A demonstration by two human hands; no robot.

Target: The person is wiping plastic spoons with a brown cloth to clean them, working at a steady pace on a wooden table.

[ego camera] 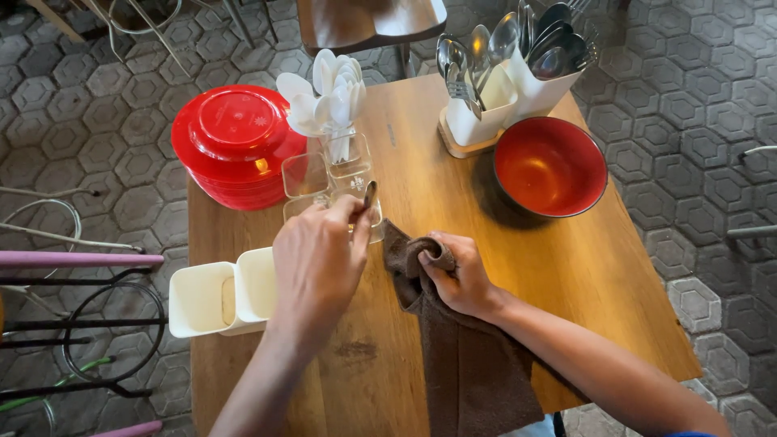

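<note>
Most open room is the bare wood right of the brown terry cloth point(461, 356), running up to the red-lined round bowl point(550, 166). Left of the cloth, the empty white plastic two-slot caddy point(218, 295) blocks the edge. Beyond the cloth it's crowded: clear plastic holder with white spoons point(336, 158), stacked red plastic bowls point(235, 146), white caddy of metal spoons point(506, 81).

Red lidded bowl stack point(235, 146) left; red bowl point(550, 166) right; white cutlery holder point(506, 101) behind; white empty container point(222, 295) near.

One head-worn camera looks steeply down, close over the wooden table point(486, 243) and surrounding tiled floor point(696, 97)
</note>
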